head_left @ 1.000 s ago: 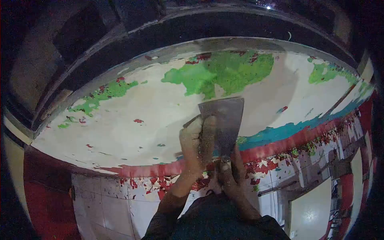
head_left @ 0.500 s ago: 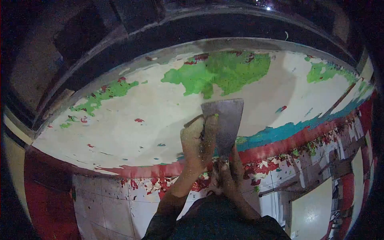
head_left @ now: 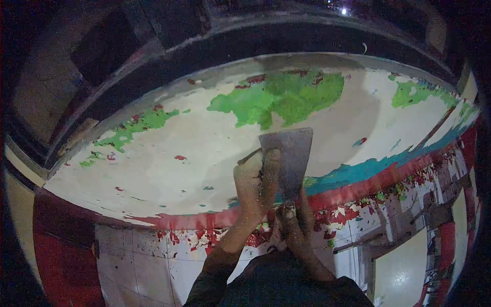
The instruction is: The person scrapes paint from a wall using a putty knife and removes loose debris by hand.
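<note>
A paint scraper [head_left: 298, 148] with a wide grey metal blade stands upright in front of me, blade up. My right hand [head_left: 295, 225] is closed round its handle, low in the view, hiding most of it. At the blade's left edge, my left hand [head_left: 251, 179] has curled fingers, and its thumb lies along the blade's face. A dark edge or shadow runs by its knuckles. Behind the blade is a wall [head_left: 169, 148] with pale scraped areas. Green paint [head_left: 302, 97] remains in patches above the blade, with a teal strip [head_left: 353, 171] lower right.
A red painted band [head_left: 204, 220] runs along the wall's lower edge. Red, white and green paint flakes [head_left: 337, 217] litter the tiled floor [head_left: 130, 256] below. A pale flat panel [head_left: 401, 268] lies at the lower right. Along the top runs a dark ledge [head_left: 286, 38].
The small green flake at my left thumb tip no longer shows. My left thumb has shifted slightly on the blade. The view has moved a little; my right hand keeps its hold.
</note>
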### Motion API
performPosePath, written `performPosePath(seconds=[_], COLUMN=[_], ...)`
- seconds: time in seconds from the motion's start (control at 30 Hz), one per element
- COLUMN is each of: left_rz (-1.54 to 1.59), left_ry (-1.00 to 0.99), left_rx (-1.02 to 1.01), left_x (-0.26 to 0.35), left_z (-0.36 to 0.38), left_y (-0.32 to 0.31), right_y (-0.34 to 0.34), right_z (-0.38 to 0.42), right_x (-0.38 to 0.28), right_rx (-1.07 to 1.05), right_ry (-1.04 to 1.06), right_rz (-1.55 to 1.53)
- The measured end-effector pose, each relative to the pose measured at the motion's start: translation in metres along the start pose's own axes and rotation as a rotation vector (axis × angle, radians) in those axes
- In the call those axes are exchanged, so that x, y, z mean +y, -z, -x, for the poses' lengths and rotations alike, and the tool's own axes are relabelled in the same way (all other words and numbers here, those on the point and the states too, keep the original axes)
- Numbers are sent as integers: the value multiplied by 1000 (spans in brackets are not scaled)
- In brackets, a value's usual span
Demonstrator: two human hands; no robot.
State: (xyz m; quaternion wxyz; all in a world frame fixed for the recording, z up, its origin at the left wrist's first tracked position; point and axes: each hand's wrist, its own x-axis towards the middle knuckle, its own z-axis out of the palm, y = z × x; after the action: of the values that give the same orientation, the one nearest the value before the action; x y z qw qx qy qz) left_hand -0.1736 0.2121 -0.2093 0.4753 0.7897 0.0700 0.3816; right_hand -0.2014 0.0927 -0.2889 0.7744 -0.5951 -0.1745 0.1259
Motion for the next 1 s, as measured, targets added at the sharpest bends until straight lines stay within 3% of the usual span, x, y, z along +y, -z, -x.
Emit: performPosePath(seconds=[0.07,0.23,0.37,0.4,0.53,0.63,0.73,0.83,0.87,1.0], left_rz=[-49,-6,19,71,32,104,90,19,124,115], left_ry=[-70,20,-51,74,-54,65,-4,-146,7,0], left_rx=[15,-13,29,-44,44,22,55,112,38,36], left_x=[-1,4,14,17,5,19,12,14,7,11], left_z=[-4,1,-7,-9,-3,-11,-6,-11,-11,-5], left_y=[-1,-3,-4,2,-6,0,-3,-7,-9,-7], right_y=[-1,5,4,4,2,1,6,4,4,14], right_z=[-4,-1,-7,-8,-5,-12,-6,-4,-3,0], right_x=[-5,17,3,-2,-3,-23,-28,-40,-38,-26], right_rx=[-12,92,1,-12,44,-60,-31,27,21,6], right_ry=[-4,111,108,113,95,91,131,42,50,79], right_rz=[-10,123,53,63,8,-5,95,108,106,127])
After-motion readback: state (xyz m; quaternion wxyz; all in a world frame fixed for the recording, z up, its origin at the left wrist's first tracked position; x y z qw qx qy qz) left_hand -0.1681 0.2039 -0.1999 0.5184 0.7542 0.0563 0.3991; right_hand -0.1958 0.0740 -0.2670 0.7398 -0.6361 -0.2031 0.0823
